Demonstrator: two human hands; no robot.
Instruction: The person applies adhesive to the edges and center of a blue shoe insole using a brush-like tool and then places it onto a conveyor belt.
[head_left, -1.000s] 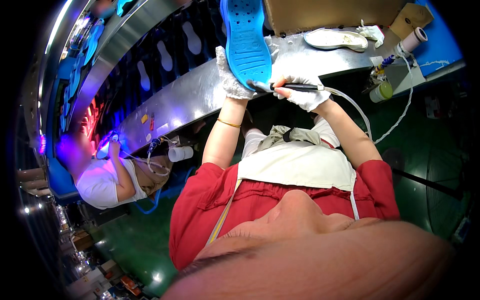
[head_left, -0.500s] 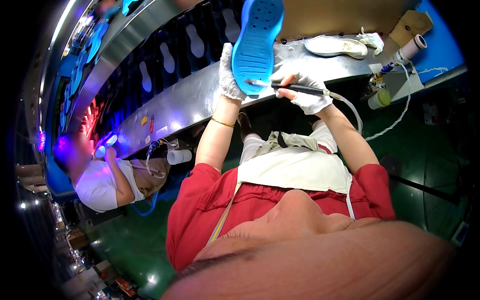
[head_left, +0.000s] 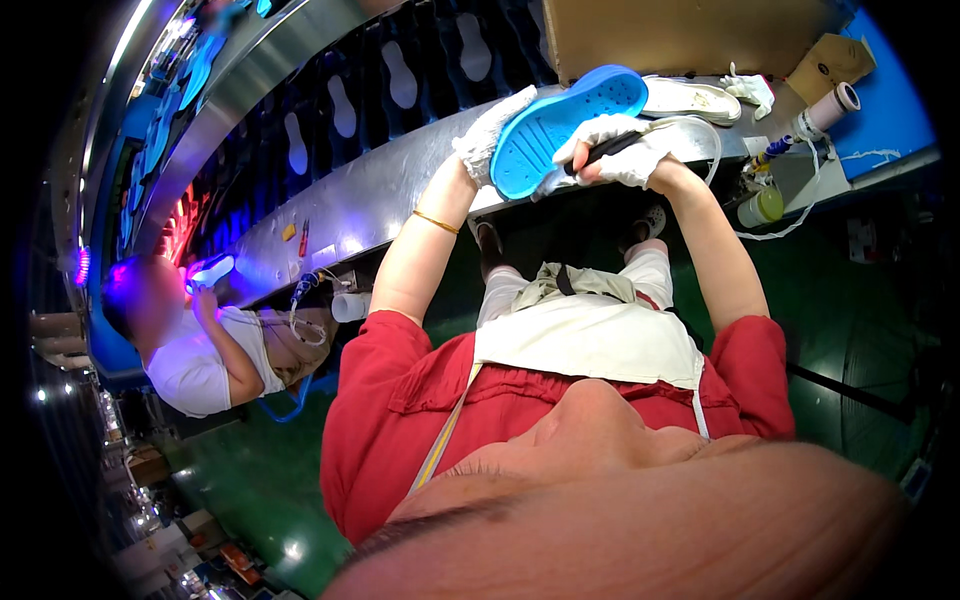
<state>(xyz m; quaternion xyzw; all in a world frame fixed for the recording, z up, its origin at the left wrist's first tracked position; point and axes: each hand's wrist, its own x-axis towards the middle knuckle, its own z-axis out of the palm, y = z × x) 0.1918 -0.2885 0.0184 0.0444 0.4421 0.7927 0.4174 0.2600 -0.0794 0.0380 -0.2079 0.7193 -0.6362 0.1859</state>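
Note:
A blue shoe sole [head_left: 560, 122] is tilted over the steel ledge, its perforated, ridged face toward me. My left hand [head_left: 494, 132], in a white glove, grips its left edge. My right hand [head_left: 622, 152], also gloved with some bare fingertips, is closed around the black handle of a brush [head_left: 610, 148]. The brush's bristles are at the sole's near end; whether they touch it I cannot tell. From the handle a pale hose [head_left: 712, 140] curves off to the right. Behind the sole, a white shoe sole [head_left: 690, 101] lies on the ledge.
A steel ledge [head_left: 350, 190] runs along a conveyor carrying grey sole shapes [head_left: 403, 75]. At right are a crumpled white glove [head_left: 751, 90], a pink-white roll [head_left: 835, 103] and a green-lidded jar [head_left: 764, 206]. A cardboard sheet [head_left: 690, 40] stands behind. At left, a co-worker [head_left: 205, 350] holds a sole.
The blue sole has swung from upright to slanting right, its far end now by the white sole. My left hand moved up and right; the brush turned so its handle slants toward me.

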